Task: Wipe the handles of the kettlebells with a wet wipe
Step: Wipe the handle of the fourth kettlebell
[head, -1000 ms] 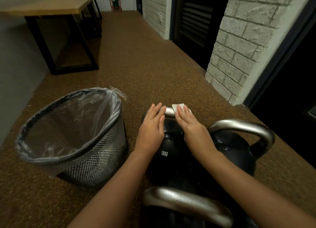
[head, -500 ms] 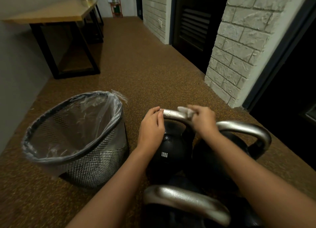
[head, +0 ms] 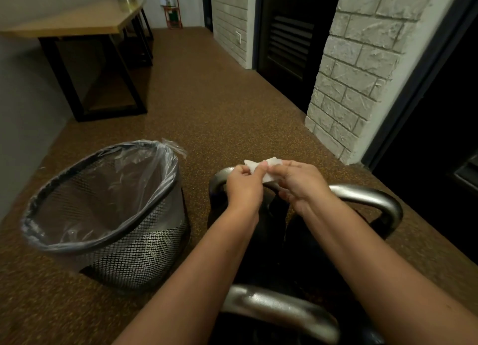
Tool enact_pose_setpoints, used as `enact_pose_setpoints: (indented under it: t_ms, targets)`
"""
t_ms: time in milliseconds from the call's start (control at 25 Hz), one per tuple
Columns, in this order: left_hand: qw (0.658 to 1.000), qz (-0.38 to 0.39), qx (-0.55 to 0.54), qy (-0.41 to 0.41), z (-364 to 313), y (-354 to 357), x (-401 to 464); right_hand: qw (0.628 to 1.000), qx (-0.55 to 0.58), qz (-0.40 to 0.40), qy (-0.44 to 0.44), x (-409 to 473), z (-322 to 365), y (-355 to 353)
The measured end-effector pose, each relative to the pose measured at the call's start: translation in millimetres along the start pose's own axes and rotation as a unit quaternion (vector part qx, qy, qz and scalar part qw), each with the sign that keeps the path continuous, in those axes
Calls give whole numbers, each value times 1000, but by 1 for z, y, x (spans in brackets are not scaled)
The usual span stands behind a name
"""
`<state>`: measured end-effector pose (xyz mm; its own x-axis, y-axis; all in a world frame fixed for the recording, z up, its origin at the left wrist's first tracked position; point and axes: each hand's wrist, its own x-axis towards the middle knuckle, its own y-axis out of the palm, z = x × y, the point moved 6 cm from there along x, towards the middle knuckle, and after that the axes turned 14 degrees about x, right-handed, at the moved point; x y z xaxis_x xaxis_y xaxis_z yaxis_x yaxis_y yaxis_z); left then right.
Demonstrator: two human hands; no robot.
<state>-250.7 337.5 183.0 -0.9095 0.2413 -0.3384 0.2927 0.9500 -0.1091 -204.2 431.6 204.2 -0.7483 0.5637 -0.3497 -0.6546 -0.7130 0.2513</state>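
Wipe [head: 261, 170] in both hands: my left hand [head: 244, 187] pinches one end between thumb and fingers [head: 239, 169], and my right hand [head: 301, 183] grips the other end, fingers closed on it. I hold it just above the far kettlebell's handle [head: 218, 180], which pokes out under my left hand. I judge this a pause between strokes, refolding or turning the wipe to a fresh face. Next I need to settle it flat in one hand and bring it down onto a handle, perhaps the right kettlebell's handle [head: 367, 196] or the near handle [head: 279, 309] at the bottom edge. All three stand on the floor [head: 207, 112], close together, beside the lined mesh bin [head: 103, 215]. No writing is readable; my arms hide the kettlebell bodies.
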Motion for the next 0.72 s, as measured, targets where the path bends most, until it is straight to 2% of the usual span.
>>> enact_pose_setpoints:
  t_ms: [80, 160, 240, 280, 360, 400, 480, 560, 600, 720]
  targets:
    - [999, -40, 14, 29, -6, -9, 3, 999, -31, 23, 22, 0, 1, -1]
    - [985, -98, 116, 82, -17, -23, 7, 998, -60, 32, 7, 5, 5, -6]
    - [953, -148, 215, 155, -29, -36, 9, 982, -175, -5, -74, 18, 14, -18]
    - [934, -158, 252, 196, -34, -40, 9, 955, -270, -28, -123, 24, 18, -22]
    - [878, -173, 348, 280, -38, -40, 10, 890, -419, -15, -179, 32, 14, -17]
    - [835, -181, 407, 322, -37, -37, 10, 872, -455, 19, -181, 35, 6, -11]
    - [744, -181, 506, 397, -30, -27, 11, 853, -485, 87, -173, 37, -13, -1]
    - [675, -158, 560, 453, -20, -17, 14, 843, -492, 111, -186, 39, -27, 1]
    - [659, -140, 569, 470, -17, -15, 14, 841, -492, 114, -196, 39, -31, 0]
    - [651, -69, 571, 495, -5, -16, 22, 829, -501, 120, -219, 39, -39, -2]
